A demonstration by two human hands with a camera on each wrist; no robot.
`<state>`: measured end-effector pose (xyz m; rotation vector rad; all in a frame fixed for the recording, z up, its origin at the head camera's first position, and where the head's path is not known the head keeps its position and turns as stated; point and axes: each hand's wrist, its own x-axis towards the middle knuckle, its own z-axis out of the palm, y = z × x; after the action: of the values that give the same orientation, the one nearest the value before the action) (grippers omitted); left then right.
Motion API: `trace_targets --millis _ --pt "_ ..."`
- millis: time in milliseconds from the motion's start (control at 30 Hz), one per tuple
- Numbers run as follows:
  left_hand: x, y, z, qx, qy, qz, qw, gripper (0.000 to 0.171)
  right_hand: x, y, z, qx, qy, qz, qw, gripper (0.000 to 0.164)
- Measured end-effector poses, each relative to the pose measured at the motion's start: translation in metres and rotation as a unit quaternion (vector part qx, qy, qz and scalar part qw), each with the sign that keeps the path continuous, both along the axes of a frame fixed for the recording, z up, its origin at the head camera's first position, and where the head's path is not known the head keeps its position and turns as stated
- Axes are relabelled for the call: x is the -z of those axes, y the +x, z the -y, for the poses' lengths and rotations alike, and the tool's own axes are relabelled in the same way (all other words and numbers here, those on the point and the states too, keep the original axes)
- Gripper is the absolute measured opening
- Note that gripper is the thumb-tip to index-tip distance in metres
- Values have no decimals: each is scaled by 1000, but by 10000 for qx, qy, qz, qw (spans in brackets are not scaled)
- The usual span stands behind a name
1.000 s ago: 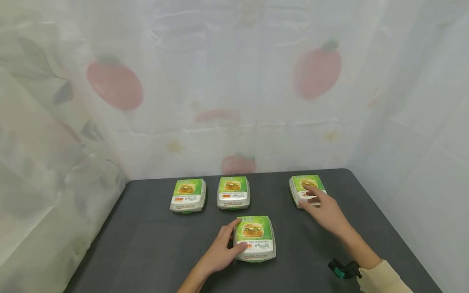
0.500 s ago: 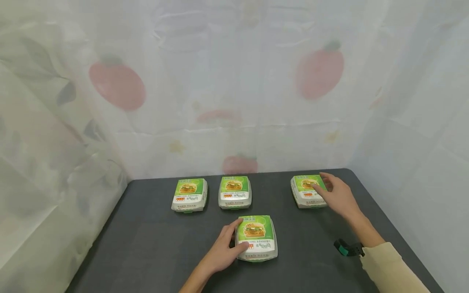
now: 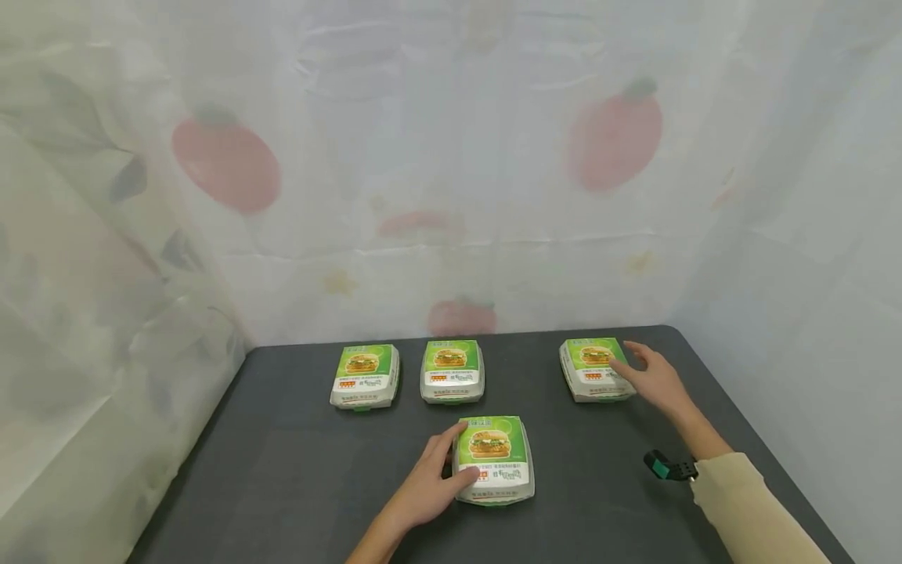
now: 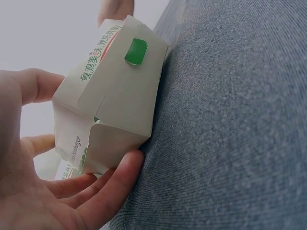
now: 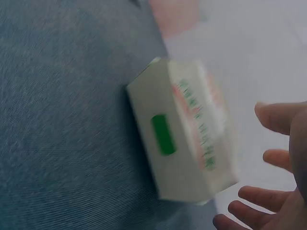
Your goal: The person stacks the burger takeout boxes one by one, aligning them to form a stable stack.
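Nearest the front is a green-and-white burger box (image 3: 493, 462), lid closed, with a burger picture on top. My left hand (image 3: 423, 482) rests along its left side, thumb over the lid and fingers against the side wall (image 4: 112, 148). The left wrist view shows those fingers loosely extended. At the back right stands a matching burger box (image 3: 595, 368), its green tab (image 5: 163, 134) facing forward. Spread fingers of my right hand (image 3: 658, 384) are beside its right edge, the thumb overlapping the lid in the head view; in the right wrist view the hand (image 5: 283, 182) appears apart from the box.
Two more burger boxes, one at the left (image 3: 365, 376) and one in the middle (image 3: 452, 372), stand in the back row on the dark table (image 3: 282, 478). A pale curtain (image 3: 521, 211) with fruit prints encloses the table's back and sides.
My right hand has moved from the front of the back-right box round to its right side, then drawn slightly away. My left hand and the boxes have stayed in place.
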<state>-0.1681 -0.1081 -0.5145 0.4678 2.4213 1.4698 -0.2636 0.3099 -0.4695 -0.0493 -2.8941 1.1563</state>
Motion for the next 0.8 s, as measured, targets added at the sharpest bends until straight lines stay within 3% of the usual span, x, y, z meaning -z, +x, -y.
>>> trace_targets --millis 300,533,800 --pt "3 0 -1 -40 -39 -49 10000 71 26 -7 -5 -123 -625 299 9975 91" --pt "5 -1 -2 6 -43 -2 10000 70 31 -3 -3 -47 -907 391 9951 91" --pt "6 0 -1 -62 8 7 10000 71 33 -6 0 150 -845 336 9957 92"
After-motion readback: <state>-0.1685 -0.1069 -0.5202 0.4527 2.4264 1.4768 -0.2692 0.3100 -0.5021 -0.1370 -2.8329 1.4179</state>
